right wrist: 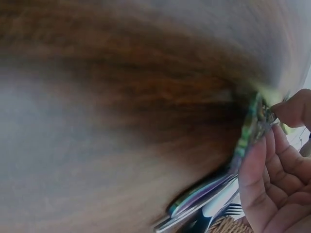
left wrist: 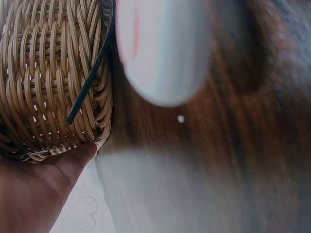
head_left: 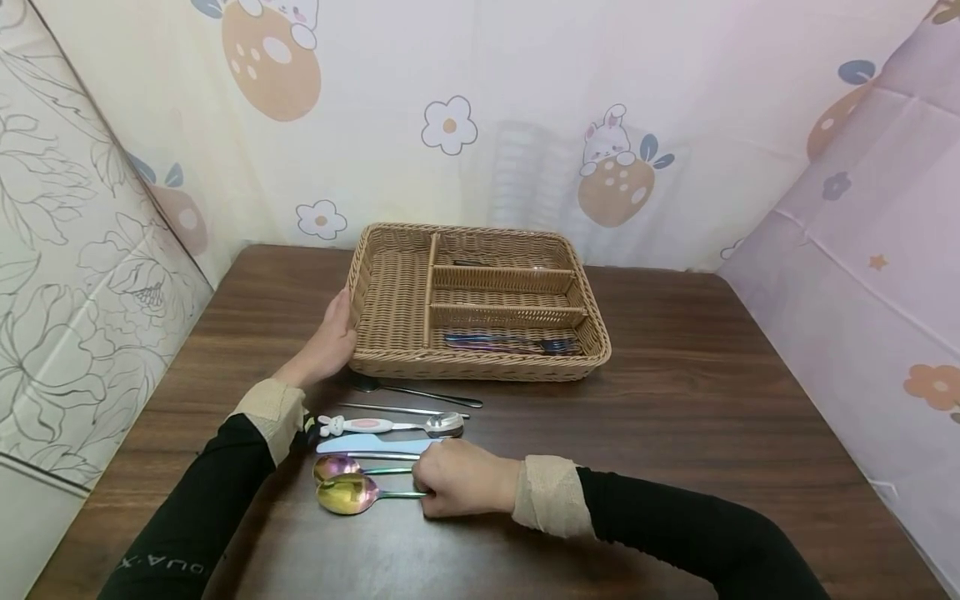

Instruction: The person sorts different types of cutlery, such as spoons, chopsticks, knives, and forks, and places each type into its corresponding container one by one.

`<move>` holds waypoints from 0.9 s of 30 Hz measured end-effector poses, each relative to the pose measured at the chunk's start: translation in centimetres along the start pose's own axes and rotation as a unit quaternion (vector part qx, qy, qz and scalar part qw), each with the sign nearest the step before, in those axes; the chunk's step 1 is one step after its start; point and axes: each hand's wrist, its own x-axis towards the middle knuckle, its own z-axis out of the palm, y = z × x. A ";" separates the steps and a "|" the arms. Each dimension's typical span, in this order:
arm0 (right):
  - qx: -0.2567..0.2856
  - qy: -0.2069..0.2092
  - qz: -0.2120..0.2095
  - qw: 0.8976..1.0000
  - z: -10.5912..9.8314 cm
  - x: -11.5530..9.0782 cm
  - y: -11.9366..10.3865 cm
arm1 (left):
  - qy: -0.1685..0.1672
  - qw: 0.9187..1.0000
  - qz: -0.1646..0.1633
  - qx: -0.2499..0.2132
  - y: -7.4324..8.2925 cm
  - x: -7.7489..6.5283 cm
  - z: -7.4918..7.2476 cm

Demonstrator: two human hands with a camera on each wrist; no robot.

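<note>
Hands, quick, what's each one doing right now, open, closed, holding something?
Left hand: open, touching the basket.
Right hand: closed, pinching the yellow spoon.

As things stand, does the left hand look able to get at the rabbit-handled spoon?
Probably yes: nothing lies over the rabbit-handled spoon, though the left hand, resting against the basket, would likely have to draw back first.

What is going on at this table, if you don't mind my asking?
A person's left hand rests against the wicker basket, while the right hand pinches the gold spoon by its handle. The rabbit-handled spoon and light-blue knife lie on the table, and a blue-toned fork is in the basket's near compartment.
</note>
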 end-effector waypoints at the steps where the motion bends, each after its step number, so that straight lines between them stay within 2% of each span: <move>1: 0.005 -0.002 0.000 1.000 -0.1 0.0 0.1 | -0.001 1.000 0.000 -0.001 0.0 0.0 0.0; 13: 0.013 -0.004 -0.015 1.000 -0.9 -0.4 0.8 | -0.006 1.000 -0.002 -0.006 0.1 0.1 -0.2; 27: 0.064 0.000 -0.030 0.998 -1.2 -0.9 1.6 | -0.002 1.000 -0.002 -0.005 0.0 0.1 -0.1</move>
